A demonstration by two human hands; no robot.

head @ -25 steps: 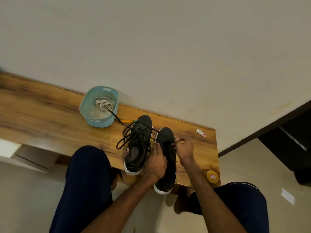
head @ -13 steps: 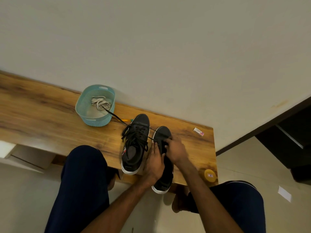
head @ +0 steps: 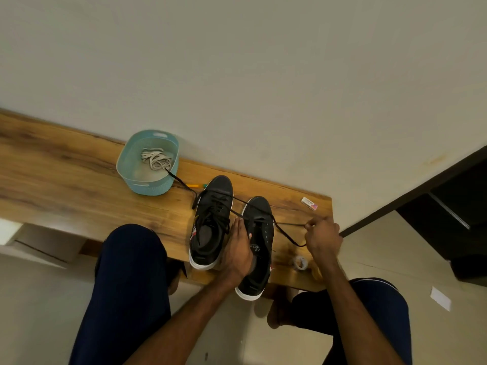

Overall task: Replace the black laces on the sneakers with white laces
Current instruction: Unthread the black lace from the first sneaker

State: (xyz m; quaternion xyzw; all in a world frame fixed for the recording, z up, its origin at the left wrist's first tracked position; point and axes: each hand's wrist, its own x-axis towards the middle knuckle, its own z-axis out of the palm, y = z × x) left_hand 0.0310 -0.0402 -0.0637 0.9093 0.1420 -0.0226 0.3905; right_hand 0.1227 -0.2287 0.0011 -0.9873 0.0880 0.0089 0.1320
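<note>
Sneakers are sitting side by side at the table's (head: 79,185) right end, heels overhanging its near edge. The left sneaker (head: 210,227) is wearing a loosened black lace, one end trailing to the basket (head: 131,177) by the far edge, where white laces (head: 155,159) are lying. The left grip (head: 238,254) is holding the right sneaker (head: 259,222), its inner side clamped between thumb and fingers. The right grip (head: 322,237) is pinching this sneaker's lace (head: 286,234), clamped on it and drawing it sideways toward the right edge. An eraser (head: 309,203) is lying near the far right corner and a tape roll (head: 301,262) near the near right corner.
</note>
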